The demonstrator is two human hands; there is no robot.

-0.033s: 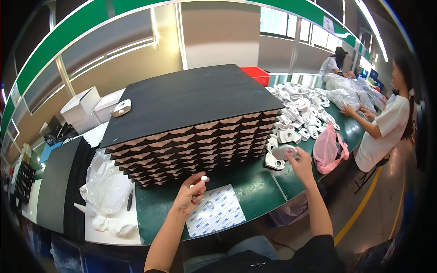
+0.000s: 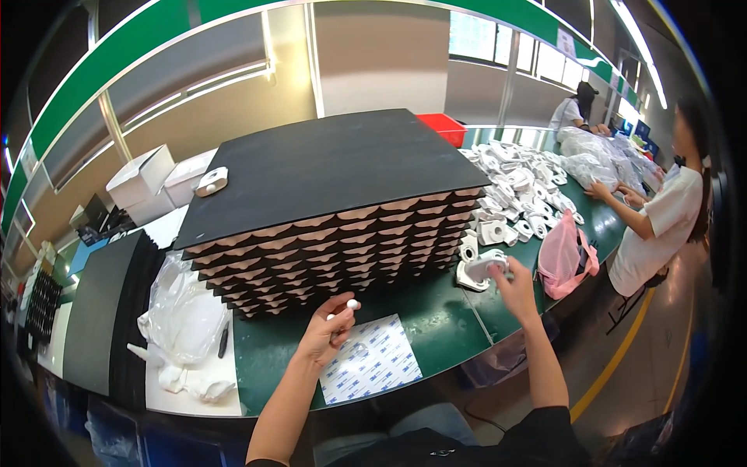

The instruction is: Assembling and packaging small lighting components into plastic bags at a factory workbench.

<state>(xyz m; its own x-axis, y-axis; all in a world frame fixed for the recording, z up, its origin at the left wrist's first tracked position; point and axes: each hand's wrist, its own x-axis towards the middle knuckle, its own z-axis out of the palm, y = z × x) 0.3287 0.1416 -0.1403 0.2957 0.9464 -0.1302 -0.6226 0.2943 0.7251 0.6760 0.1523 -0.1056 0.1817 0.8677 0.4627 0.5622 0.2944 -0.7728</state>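
Above the right side of the bench, my right hand [image 2: 516, 289] grips a white rounded plastic part [image 2: 484, 267] with a greyish flat face. Close by lies a loose heap of similar white plastic parts [image 2: 517, 179], some with round holes. My left hand [image 2: 325, 333] is closed, its fingers curled, over the edge of a white sheet with a blue printed pattern [image 2: 372, 362]. Small white bits [image 2: 352, 304] show at its fingertips; whether they are finger covers or held pieces, I cannot make out. Another white part [image 2: 211, 182] rests on top of the black stack.
A tall stack of black trays [image 2: 334, 167] fills the middle of the green bench [image 2: 443, 342]. At left are a clear plastic bag [image 2: 185, 311], black boards [image 2: 105, 311] and white boxes [image 2: 140, 177]. A pink bag [image 2: 566, 261] lies right. Two co-workers handle clear bags.
The whole view has shifted slightly. My right hand has tilted the white plastic part a little; my left hand looks the same.
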